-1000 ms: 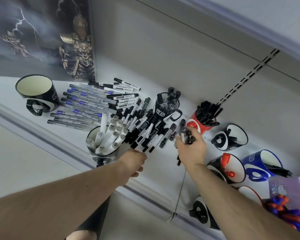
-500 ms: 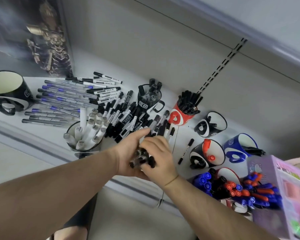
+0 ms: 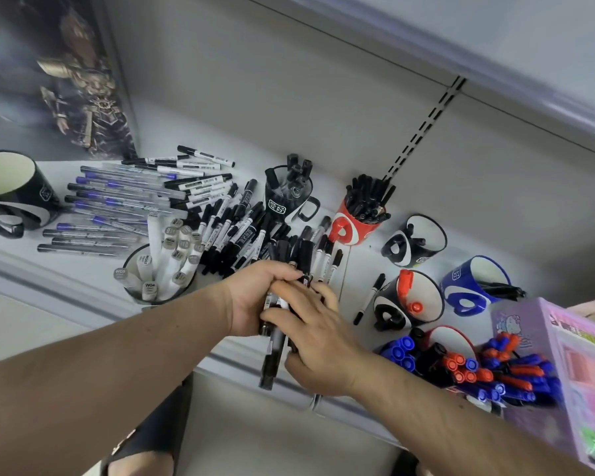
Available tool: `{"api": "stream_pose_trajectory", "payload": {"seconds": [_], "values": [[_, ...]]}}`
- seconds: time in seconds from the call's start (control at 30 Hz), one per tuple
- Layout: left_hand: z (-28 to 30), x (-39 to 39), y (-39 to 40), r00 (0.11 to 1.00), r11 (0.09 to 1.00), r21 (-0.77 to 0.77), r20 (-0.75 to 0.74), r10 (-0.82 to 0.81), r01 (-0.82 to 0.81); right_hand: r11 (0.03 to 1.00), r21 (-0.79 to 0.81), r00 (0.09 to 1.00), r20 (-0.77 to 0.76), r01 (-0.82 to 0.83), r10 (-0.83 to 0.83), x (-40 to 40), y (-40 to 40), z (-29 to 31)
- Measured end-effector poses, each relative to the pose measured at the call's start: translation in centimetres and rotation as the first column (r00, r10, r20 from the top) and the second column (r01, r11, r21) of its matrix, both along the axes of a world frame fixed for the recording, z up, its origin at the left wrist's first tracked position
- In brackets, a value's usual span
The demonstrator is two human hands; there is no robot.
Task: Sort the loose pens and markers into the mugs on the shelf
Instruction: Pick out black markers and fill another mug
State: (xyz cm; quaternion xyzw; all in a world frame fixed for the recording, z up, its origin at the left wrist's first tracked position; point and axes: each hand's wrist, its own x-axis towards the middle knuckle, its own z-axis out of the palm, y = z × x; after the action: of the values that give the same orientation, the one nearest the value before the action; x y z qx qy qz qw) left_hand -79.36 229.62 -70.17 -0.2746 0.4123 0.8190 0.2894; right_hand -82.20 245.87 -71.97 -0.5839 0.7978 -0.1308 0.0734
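Observation:
A bundle of black markers (image 3: 275, 341) stands between both hands near the shelf's front edge. My left hand (image 3: 251, 297) grips it from the left, and my right hand (image 3: 315, 334) wraps it from the right. Behind them lies a heap of loose black-and-white markers (image 3: 234, 231). Blue-banded clear pens (image 3: 110, 204) lie in rows at the left. A red mug (image 3: 352, 228) and a black mug (image 3: 285, 197) hold black markers. A dark mug (image 3: 158, 269) at the front holds grey-capped white markers.
An empty black mug (image 3: 12, 190) stands far left. Black mugs (image 3: 414, 242) (image 3: 406, 300), one with a red marker, and a blue mug (image 3: 471, 286) stand at the right. Blue and red markers (image 3: 478, 369) fill containers beside a purple box (image 3: 571, 365). One loose marker (image 3: 370, 298) lies alone.
My right hand came back from near the red mug to the shelf's front. My left hand rose to meet it, and both now clasp the marker bundle. The view shifted right.

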Motion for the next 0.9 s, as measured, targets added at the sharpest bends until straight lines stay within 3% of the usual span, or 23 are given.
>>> {"api": "stream_pose_trajectory", "payload": {"seconds": [0.1, 0.2, 0.33, 0.43, 0.53, 0.63, 0.77, 0.8, 0.9], "values": [[-0.1, 0.1, 0.4, 0.997, 0.997, -0.036, -0.009, 0.07, -0.071, 0.998, -0.044, 0.981, 0.19, 0.048, -0.039, 0.3, 0.2, 0.5], [-0.2, 0.1, 0.8, 0.983, 0.983, -0.008, -0.002, 0.183, -0.183, 0.946, -0.207, 0.899, 0.413, 0.25, -0.147, 0.5, -0.7, 1.4], [0.7, -0.2, 1.6, 0.966, 0.952, 0.161, 0.049, 0.255, -0.26, 0.72, -0.447, 0.831, 0.442, 0.531, -0.339, 1.6, -2.2, 1.7], [0.7, 0.0, 2.2, 0.962, 0.941, 0.2, 0.04, 0.27, -0.273, 0.551, -0.507, 0.748, 0.477, 0.663, -0.461, 2.5, -3.0, 2.1], [0.5, 0.5, 2.7, 0.975, 0.964, 0.163, -0.036, 0.219, -0.21, 0.433, -0.46, 0.631, 0.6, 0.775, -0.491, 3.0, -3.8, 3.2], [0.7, 1.1, 2.5, 0.973, 0.974, 0.125, -0.113, 0.202, -0.188, 0.39, -0.312, 0.484, 0.718, 0.866, -0.501, 2.9, -3.7, 4.0], [0.6, 1.5, 1.7, 0.942, 0.982, 0.012, -0.283, 0.183, -0.188, 0.359, -0.021, 0.173, 0.902, 0.933, -0.396, 1.4, -2.5, 4.7], [0.7, 1.6, 1.5, 0.929, 0.982, -0.013, -0.325, 0.175, -0.189, 0.357, 0.011, 0.133, 0.917, 0.934, -0.375, 1.0, -2.1, 5.0], [1.4, 1.8, 1.2, 0.882, 0.985, -0.101, -0.465, 0.076, -0.138, 0.419, -0.005, 0.17, 0.918, 0.908, -0.358, 0.2, -1.3, 5.8]]}}
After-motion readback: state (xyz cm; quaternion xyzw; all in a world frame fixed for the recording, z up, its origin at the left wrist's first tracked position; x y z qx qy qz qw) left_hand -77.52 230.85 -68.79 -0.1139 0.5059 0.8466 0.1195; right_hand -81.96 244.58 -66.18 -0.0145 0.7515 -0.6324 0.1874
